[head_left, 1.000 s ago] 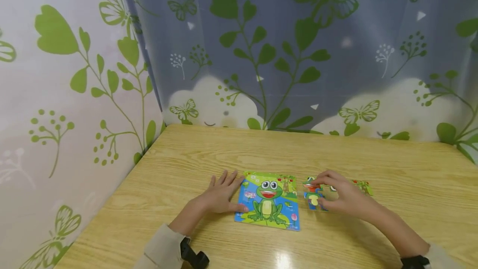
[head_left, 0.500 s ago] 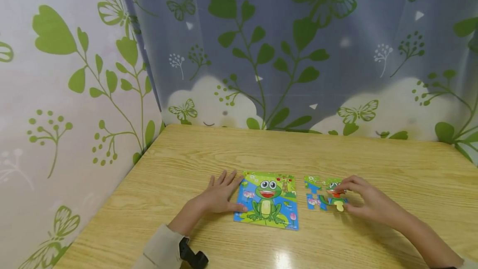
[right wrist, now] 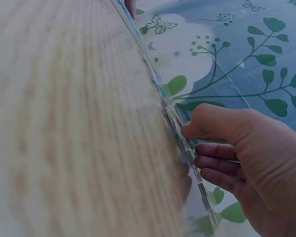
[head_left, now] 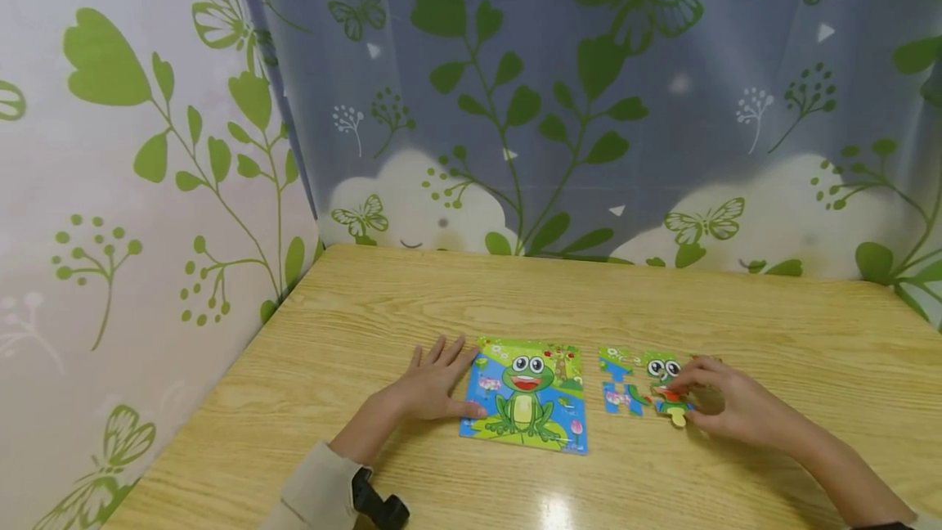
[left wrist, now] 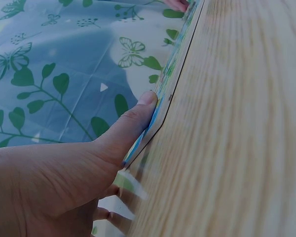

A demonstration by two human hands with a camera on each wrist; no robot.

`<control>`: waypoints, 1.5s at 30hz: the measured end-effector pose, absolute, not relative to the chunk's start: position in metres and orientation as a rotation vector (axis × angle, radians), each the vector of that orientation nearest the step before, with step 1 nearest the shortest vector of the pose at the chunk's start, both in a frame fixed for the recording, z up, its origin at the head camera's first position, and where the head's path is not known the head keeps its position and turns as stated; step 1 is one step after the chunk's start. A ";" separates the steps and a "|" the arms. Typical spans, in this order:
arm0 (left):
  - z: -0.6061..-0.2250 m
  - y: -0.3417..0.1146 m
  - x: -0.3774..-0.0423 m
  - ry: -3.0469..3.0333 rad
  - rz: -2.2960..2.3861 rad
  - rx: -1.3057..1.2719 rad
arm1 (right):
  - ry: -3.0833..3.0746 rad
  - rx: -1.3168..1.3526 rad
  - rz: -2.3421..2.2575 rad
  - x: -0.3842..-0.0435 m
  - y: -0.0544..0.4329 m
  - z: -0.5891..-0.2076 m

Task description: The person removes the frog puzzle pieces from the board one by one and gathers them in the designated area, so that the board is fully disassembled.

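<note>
Board, square and glossy, printed with a green frog on blue and lime (head_left: 524, 399), lies flat on the pale wood-grain table (head_left: 441, 293). It sits at 3 o'clock from the left hand (head_left: 434, 391), which rests with its fingers straight and apart. The left thumb touches the board near its 8 o'clock edge.

The right hand (head_left: 739, 401) is clamped, thumb and fingertips together, on a knobbed flat jigsaw piece showing a red mouth and yellow belly (head_left: 673, 408). That piece lies at 9 o'clock from the palm, slightly askew, its yellow knob pointing towards 6 o'clock.

At 10 o'clock from the right hand lies a lime jigsaw piece with two white frog eyes (head_left: 662, 368), close to the gripped piece. Farther out, also towards 9 and 10 o'clock, are a green-and-blue piece with white flowers (head_left: 612, 357) and, at its 6 o'clock, a blue piece with a pink blossom (head_left: 616, 399). Whether these two interlock, I cannot tell.

A blue-grey curtain with green leaf and butterfly print (head_left: 545, 105) hangs at 12 o'clock, behind the table.
</note>
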State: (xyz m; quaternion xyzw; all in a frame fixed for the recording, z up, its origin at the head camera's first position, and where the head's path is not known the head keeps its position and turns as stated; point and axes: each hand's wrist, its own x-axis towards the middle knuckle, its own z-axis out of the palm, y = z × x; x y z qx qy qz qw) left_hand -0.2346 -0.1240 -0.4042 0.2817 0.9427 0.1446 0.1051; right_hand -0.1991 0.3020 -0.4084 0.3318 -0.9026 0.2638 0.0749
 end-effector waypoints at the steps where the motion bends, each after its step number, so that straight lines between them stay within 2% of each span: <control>1: -0.404 -0.124 -0.235 2.778 0.426 0.833 | -2.717 0.994 0.801 -0.199 0.303 -0.409; 7: -0.404 -0.124 -0.234 2.782 0.424 0.845 | -2.735 0.984 0.922 -0.199 0.303 -0.410; 19: -0.403 -0.124 -0.235 2.791 0.425 0.849 | -2.752 0.997 0.736 -0.200 0.304 -0.408; 45: -0.403 -0.125 -0.233 2.770 0.461 0.861 | -2.790 1.044 0.770 -0.199 0.306 -0.407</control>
